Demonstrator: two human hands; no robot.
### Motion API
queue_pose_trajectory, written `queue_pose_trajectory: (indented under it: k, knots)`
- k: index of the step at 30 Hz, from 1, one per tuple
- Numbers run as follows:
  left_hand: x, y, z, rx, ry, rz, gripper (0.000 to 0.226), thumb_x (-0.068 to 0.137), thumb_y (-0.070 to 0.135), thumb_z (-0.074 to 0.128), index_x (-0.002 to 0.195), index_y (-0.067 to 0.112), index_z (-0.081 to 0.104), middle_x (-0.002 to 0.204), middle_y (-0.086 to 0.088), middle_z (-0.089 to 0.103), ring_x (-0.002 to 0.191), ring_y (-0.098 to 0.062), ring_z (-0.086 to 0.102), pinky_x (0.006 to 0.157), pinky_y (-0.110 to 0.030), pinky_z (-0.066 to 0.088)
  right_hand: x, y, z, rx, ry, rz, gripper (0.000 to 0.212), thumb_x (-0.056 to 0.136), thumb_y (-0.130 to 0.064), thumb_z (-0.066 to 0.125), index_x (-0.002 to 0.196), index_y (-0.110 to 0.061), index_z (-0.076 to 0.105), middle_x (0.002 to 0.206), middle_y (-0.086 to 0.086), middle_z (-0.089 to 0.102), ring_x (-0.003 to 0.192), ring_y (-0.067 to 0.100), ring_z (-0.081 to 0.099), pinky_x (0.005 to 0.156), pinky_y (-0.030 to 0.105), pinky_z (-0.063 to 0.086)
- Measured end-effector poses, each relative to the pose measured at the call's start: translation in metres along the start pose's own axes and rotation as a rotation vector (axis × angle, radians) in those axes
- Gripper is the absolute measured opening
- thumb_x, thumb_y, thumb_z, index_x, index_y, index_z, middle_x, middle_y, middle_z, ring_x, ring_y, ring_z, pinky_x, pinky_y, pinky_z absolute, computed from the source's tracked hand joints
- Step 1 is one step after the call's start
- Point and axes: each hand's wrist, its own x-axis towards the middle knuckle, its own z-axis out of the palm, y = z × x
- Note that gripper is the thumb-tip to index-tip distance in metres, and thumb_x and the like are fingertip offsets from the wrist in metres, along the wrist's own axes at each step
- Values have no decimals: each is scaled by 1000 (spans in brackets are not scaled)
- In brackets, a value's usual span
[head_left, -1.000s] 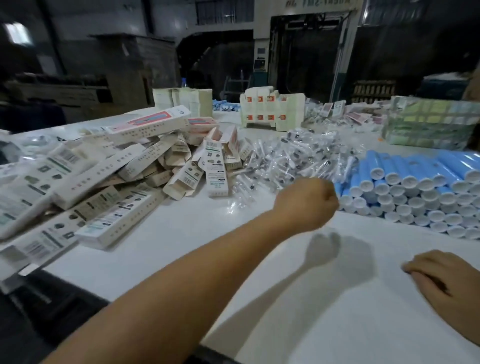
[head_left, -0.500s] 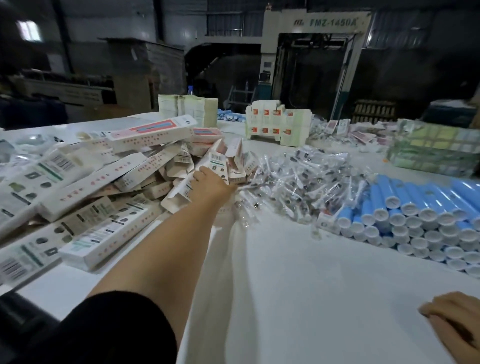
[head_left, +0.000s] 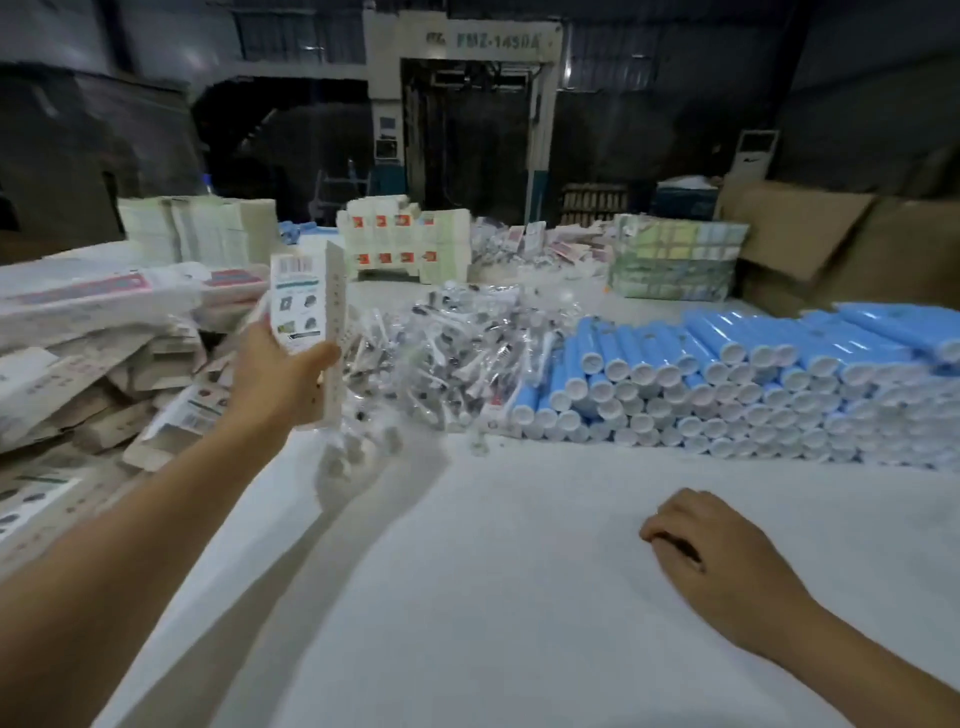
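Observation:
My left hand (head_left: 275, 382) grips a flat white carton (head_left: 306, 306) with a barcode and small product pictures, held upright above the table's left middle. It comes from a heap of similar flat cartons (head_left: 78, 374) lying at the left. My right hand (head_left: 711, 551) rests on the white table (head_left: 493, 597) at the lower right, fingers loosely curled, holding nothing. A pile of clear plastic-wrapped small items (head_left: 447, 353) lies in the middle. Stacked blue tubes with white caps (head_left: 753, 384) fill the right side.
Stacks of white boxes (head_left: 197, 234) and boxes with red marks (head_left: 405, 244) stand at the far edge. A green and yellow wrapped bundle (head_left: 675, 260) sits far right, with brown cardboard (head_left: 831, 239) behind it. A large machine (head_left: 467, 119) stands beyond the table.
My left hand reached from the tubes over to the carton heap, took hold of one carton and lifted it upright. My right hand stayed resting on the table.

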Motion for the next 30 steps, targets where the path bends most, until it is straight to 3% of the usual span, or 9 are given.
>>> queue_pose_trajectory:
  k: [2, 5, 8, 11, 15, 20, 22, 24, 30]
  knots:
    - [-30, 13, 21, 70, -263, -10, 42, 78, 16, 73, 112, 24, 50, 99, 1, 61, 78, -15, 61, 51, -28, 48, -2, 6, 2, 6, 18, 32, 15, 89, -10, 60, 89, -20, 70, 85, -15, 54, 84, 0, 46, 75, 4, 32]
    - [-82, 32, 49, 194, -589, -16, 67, 60, 29, 75, 121, 38, 48, 105, 6, 58, 84, -16, 64, 64, -32, 51, -1, 14, 5, 116, 13, 89, 19, 90, -8, 55, 92, -17, 71, 85, -19, 53, 86, 0, 49, 76, 4, 34]
    - [-128, 44, 75, 314, -862, 96, 69, 55, 39, 57, 121, 53, 41, 105, 23, 56, 76, -5, 66, 60, -23, 54, 6, 21, 3, 566, 151, 391, 33, 88, 8, 47, 81, -15, 69, 80, -7, 63, 75, 7, 58, 71, 13, 44]
    - [-158, 42, 97, 436, -909, 181, 87, 56, 54, 56, 139, 44, 31, 110, 21, 58, 75, -5, 65, 62, -24, 54, 11, 30, -7, 1096, 391, 671, 40, 84, 21, 36, 76, -6, 65, 69, 11, 61, 57, 16, 54, 50, 21, 44]
    - [-178, 35, 109, 908, -830, 520, 84, 72, 77, 52, 141, 40, 21, 129, 19, 49, 102, -9, 56, 77, -28, 48, 8, 36, -15, 1267, 524, 799, 33, 87, 16, 38, 82, -4, 64, 64, 9, 60, 53, 16, 52, 48, 27, 44]
    - [-194, 33, 109, 1082, -708, 866, 74, 84, 67, 43, 143, 31, 17, 121, 16, 43, 111, -10, 45, 77, -26, 36, 31, 58, -52, 920, 696, 745, 31, 88, 2, 46, 76, -20, 66, 66, -2, 61, 56, 10, 54, 49, 21, 45]
    - [-197, 36, 109, 1052, -725, 911, 82, 72, 60, 67, 137, 16, 42, 109, 7, 56, 98, -18, 57, 75, -32, 46, 58, 76, -87, 645, 732, 645, 23, 90, -6, 49, 81, -17, 66, 76, 1, 63, 69, 15, 56, 56, 17, 43]
    - [-194, 27, 111, 1018, -692, 1004, 82, 42, 49, 90, 107, 3, 69, 81, -2, 65, 66, -25, 64, 51, -34, 50, 89, 99, -124, 288, 732, 602, 20, 92, -8, 47, 94, -6, 67, 93, 9, 66, 87, 23, 59, 65, 21, 41]
    - [-189, 12, 119, 1104, -756, 1023, 67, 48, 54, 79, 95, 6, 75, 75, 1, 67, 56, -20, 62, 43, -31, 47, 148, 166, -184, -542, 312, 741, 24, 91, -3, 50, 110, 7, 61, 123, 25, 54, 113, 39, 53, 89, 38, 45]
